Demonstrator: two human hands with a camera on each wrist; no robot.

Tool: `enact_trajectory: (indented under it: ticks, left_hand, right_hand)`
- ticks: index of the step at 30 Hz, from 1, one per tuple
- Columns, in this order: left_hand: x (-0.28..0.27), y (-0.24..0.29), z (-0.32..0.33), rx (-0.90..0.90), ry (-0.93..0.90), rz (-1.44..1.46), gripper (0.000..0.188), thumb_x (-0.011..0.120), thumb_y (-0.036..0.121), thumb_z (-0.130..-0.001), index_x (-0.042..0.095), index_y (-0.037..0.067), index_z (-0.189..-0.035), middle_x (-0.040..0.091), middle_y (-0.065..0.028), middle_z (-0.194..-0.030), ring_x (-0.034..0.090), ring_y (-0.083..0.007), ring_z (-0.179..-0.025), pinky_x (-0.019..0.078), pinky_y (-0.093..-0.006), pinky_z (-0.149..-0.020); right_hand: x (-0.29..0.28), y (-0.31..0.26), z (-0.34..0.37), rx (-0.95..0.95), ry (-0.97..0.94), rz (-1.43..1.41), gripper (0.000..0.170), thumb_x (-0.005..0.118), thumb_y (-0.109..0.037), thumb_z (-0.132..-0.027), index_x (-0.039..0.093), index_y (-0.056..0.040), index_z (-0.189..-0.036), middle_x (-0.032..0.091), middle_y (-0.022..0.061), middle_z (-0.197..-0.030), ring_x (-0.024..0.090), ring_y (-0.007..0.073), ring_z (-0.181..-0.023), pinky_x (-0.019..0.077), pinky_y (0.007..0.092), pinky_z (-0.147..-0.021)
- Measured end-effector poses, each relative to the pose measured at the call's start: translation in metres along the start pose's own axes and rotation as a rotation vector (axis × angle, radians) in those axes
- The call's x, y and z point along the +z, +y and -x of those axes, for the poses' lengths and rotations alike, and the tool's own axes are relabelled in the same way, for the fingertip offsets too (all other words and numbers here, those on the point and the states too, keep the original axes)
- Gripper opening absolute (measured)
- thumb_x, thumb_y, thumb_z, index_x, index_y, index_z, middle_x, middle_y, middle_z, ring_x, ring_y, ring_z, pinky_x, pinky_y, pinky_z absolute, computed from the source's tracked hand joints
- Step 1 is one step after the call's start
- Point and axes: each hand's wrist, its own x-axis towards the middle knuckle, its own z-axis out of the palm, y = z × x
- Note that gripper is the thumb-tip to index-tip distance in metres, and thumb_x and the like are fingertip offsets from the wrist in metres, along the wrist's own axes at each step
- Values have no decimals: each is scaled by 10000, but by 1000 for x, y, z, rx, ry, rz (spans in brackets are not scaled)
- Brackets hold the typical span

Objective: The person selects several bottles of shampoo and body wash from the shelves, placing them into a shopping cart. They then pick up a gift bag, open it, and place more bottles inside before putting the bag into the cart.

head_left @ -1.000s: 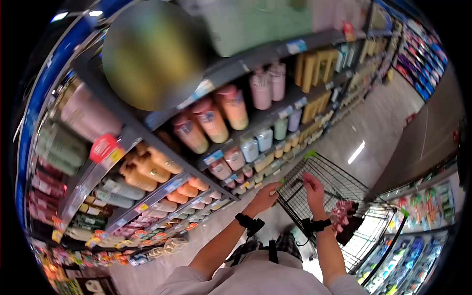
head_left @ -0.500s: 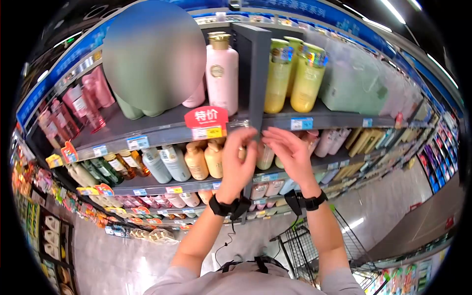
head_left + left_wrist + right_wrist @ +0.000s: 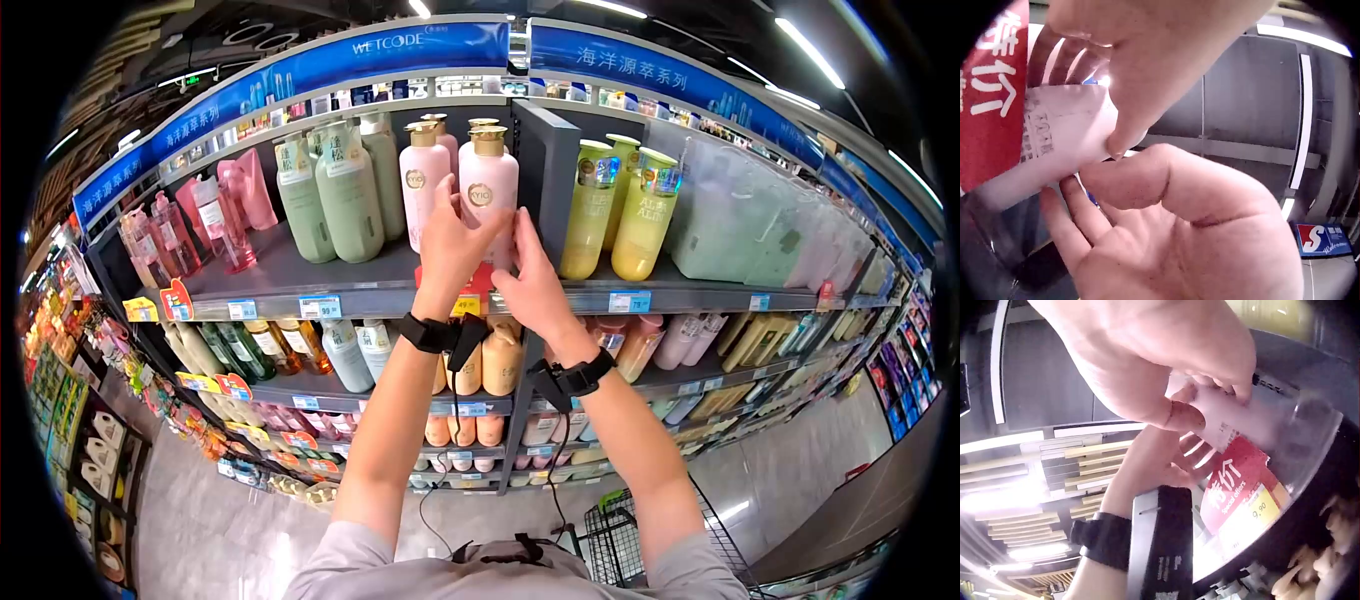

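A pink bottle with a gold cap and a round gold emblem stands at the front of the upper shelf. My left hand grips its left side low down, fingers behind and thumb in front. Around the right side curls my right hand. In the left wrist view the bottle's lower part lies between fingers and thumb. The right wrist view shows a red special-offer tag just below the bottle. Another pink bottle stands to the left.
Green bottles stand left on the same shelf. A dark divider rises right of my hands, with yellow-green bottles beyond it. Lower shelves carry more bottles. A wire shopping cart stands low at the right.
The head view has swung from the lower shelves and cart up to the upper shelf. Both hands have risen from in front of the shelf to the pink bottle and taken hold of it.
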Motion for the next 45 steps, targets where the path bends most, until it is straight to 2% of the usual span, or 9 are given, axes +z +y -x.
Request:
enact_trajectory:
  ticks: [1,2,6,7,9,21,28,38,45]
  left_hand:
    - [0,4,0,4,0,5,871,811,388,-745,426,-43,-1397,677,-206,-1142,683,-272,-1030,532,-352,-862]
    - [-1,8,1,-21,-6,-25,838,810,382,-745,450,-31,-1380,678,-200,-1139,687,-266,-1017,533,-353,-857]
    - [-5,21,8,43,68,105,765,841,303,-719,499,-7,-1329,681,-168,-1130,690,-235,-996,547,-342,-865]
    - [-6,27,11,43,110,198,772,855,266,-710,491,-12,-1332,679,-160,-1133,688,-225,-997,552,-339,-873]
    - [-8,36,17,138,156,310,800,869,159,-717,436,-27,-1363,606,-154,-1218,624,-224,-1087,560,-342,-878]
    - [-23,61,90,524,137,161,881,922,342,-585,538,-2,-1299,606,-174,-1231,600,-341,-1068,509,-427,-886]
    - [35,64,137,343,-172,456,818,922,200,-573,567,3,-1282,629,-117,-1131,622,-255,-1021,489,-373,-893]
    - [141,108,274,24,-1049,751,745,888,190,-640,599,64,-1315,644,-112,-1144,665,-225,-1012,574,-335,-842]
    - [230,163,411,197,-1444,743,723,887,271,-605,625,92,-1254,665,-123,-1045,671,-308,-866,545,-368,-740]
  right_hand:
    - [1,-1,0,0,6,5,857,521,100,-834,57,39,-1551,222,221,-1589,259,272,-1472,254,353,-1187]
    - [3,17,-2,-135,101,145,857,579,1,-811,141,17,-1547,506,324,-1360,527,356,-1285,442,380,-1028]
    - [1,-4,8,-213,113,88,834,587,8,-812,182,20,-1542,466,300,-1426,499,324,-1323,418,351,-1050]
    - [-2,-22,13,-149,16,20,853,478,140,-798,102,22,-1555,231,190,-1595,246,256,-1479,216,357,-1205]
    - [4,-35,19,-238,57,-64,869,456,151,-779,101,11,-1560,195,177,-1610,220,257,-1490,197,366,-1212]
    - [2,-58,119,-233,371,210,716,517,64,-797,327,48,-1487,434,208,-1496,447,312,-1377,349,378,-1123]
    - [-62,-62,186,-2,476,84,569,686,-96,-900,460,8,-1412,542,106,-1390,507,190,-1278,383,363,-1083]
    - [-159,-65,345,309,625,374,862,827,-227,-791,369,1,-1484,572,119,-1341,581,198,-1192,486,363,-996]
    - [-251,-83,503,601,560,398,970,899,-200,-694,378,-57,-1499,578,94,-1351,539,178,-1232,490,357,-997]
